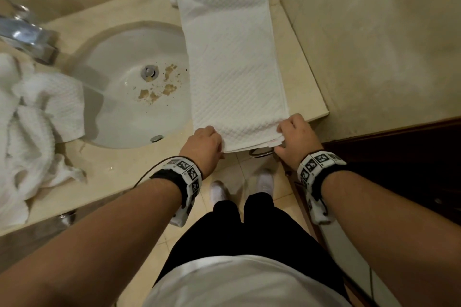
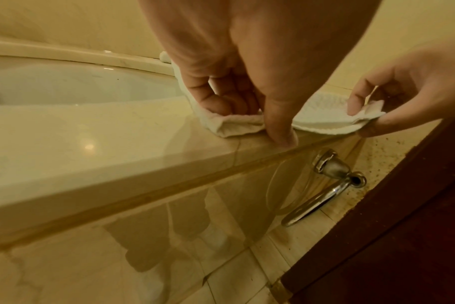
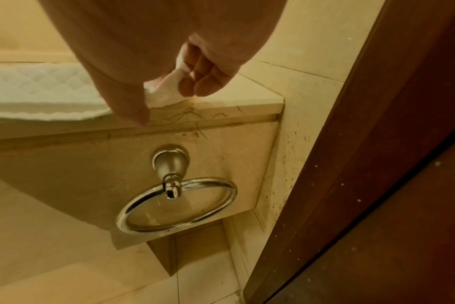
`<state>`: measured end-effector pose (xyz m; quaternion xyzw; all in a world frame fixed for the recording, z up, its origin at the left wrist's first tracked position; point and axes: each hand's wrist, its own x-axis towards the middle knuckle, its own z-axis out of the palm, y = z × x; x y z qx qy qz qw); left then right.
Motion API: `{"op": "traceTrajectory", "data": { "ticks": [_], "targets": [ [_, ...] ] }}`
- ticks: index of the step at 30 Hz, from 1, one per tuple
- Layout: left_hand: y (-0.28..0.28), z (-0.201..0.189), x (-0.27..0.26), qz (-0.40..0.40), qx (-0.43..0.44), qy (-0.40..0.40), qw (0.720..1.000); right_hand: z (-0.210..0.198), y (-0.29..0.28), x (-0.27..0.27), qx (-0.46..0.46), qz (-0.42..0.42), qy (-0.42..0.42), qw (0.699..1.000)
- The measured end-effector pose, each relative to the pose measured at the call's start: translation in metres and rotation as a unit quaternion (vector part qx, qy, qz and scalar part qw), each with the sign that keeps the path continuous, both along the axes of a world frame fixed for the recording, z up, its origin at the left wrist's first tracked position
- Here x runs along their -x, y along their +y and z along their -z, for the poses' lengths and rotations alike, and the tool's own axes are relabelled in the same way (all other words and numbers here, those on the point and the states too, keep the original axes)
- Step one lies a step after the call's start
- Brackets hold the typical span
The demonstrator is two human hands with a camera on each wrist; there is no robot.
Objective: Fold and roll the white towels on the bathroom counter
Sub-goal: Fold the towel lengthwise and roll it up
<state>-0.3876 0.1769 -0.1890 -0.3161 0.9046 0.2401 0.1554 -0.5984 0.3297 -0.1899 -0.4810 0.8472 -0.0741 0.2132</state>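
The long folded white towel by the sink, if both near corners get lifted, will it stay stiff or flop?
The long folded white waffle-textured towel will probably flop: its near edge already sags between the left hand and the right hand. It likely feels light, since pinching the corners lifts it. Its textured weave suggests the grip won't slip.

towels: 2+, one folded strip (image 1: pixel 232 57), rest in crumpled heap (image 1: pixel 32 119) | hands: 2 (image 1: pixel 204 144) (image 1: pixel 296 137) | sink: 1 (image 1: pixel 129 87) | faucet: 1 (image 1: pixel 27 35) | towel ring: 1 (image 3: pixel 177 205) | shoes: 2 (image 1: pixel 219 189)
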Motion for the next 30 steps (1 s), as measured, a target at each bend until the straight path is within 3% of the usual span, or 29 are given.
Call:
{"op": "traceTrajectory", "data": {
  "ticks": [5,10,15,19,24,30],
  "targets": [
    [-0.007,-0.008,-0.002,-0.072,-0.073,0.027,0.994,-0.007,0.0,0.006,-0.022,0.01,-0.028,0.999],
    [-0.007,-0.011,-0.009,-0.077,-0.087,0.038,0.993,-0.012,-0.001,0.008,-0.028,0.011,-0.033,0.999],
    [-0.005,-0.006,-0.017,-0.049,-0.033,0.032,0.998,-0.016,-0.004,0.01,-0.036,-0.003,-0.022,0.999],
    [-0.006,0.002,-0.025,0.004,0.023,0.034,0.999,-0.018,-0.008,0.013,-0.053,-0.05,0.037,0.997],
    [-0.007,0.003,-0.037,0.04,0.071,0.037,0.996,-0.018,-0.014,0.015,-0.108,-0.132,0.104,0.98],
    [-0.009,0.0,-0.039,0.074,0.09,0.065,0.991,-0.023,-0.013,0.015,-0.14,-0.174,0.154,0.962]
  ]
}}
